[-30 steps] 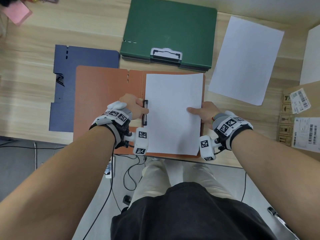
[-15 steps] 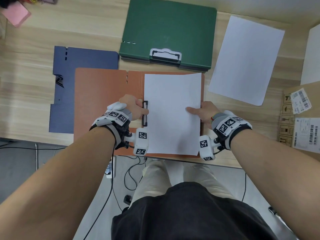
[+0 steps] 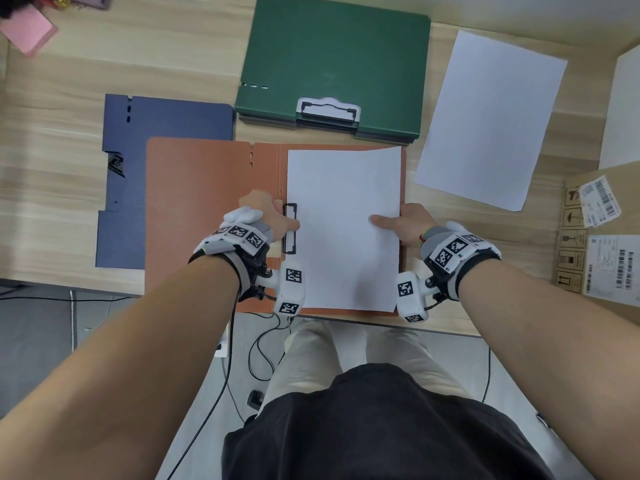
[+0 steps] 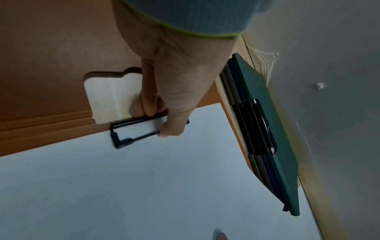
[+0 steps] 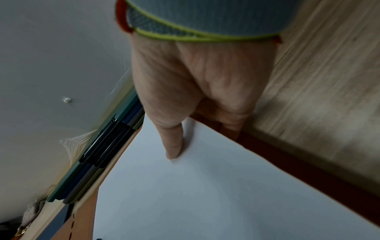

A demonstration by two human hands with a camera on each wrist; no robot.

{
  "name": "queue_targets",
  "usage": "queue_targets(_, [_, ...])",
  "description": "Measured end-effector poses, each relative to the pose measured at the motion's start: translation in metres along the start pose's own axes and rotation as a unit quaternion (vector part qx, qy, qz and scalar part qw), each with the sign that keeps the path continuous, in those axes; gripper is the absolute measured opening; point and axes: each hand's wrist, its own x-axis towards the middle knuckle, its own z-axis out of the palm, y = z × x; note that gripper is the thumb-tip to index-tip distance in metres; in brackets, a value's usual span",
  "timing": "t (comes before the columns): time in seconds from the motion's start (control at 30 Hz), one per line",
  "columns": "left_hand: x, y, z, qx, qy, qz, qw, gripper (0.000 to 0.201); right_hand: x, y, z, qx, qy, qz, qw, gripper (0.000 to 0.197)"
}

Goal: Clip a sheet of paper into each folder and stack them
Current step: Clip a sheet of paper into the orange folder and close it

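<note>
An orange folder [image 3: 207, 202] lies open at the table's front edge. A white sheet [image 3: 343, 230] rests on its right half. My left hand [image 3: 273, 216] pinches the black wire clip [image 3: 290, 227] at the sheet's left edge; in the left wrist view the thumb and fingers [image 4: 148, 104] curl round the clip [image 4: 131, 129]. My right hand [image 3: 398, 225] holds the sheet's right edge, thumb on top of the paper [image 5: 205, 186] and fingers curled beneath the edge. A stack of closed folders with a green one [image 3: 332, 60] on top lies behind.
A blue folder [image 3: 138, 174] lies open at the left, partly under the orange one. A loose white sheet [image 3: 488, 119] sits to the right. Cardboard boxes [image 3: 602, 237] stand at the far right. A pink object [image 3: 27, 34] is at the back left.
The sheet has slid slightly left toward the clip. Both hands keep their holds.
</note>
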Motion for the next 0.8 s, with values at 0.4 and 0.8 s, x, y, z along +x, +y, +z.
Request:
queue_targets(0.4, [0.010,0.007,0.000,0.075,-0.047,0.003,0.996,0.031,-0.016,-0.012,-0.025,-0.026,0.017,0.073,0.997,0.029])
queue_targets(0.8, [-0.007,-0.005,-0.027,0.060,0.013,-0.012,0.998,0.052,-0.043,-0.072,-0.007,-0.073,0.003,-0.064,0.995,0.017])
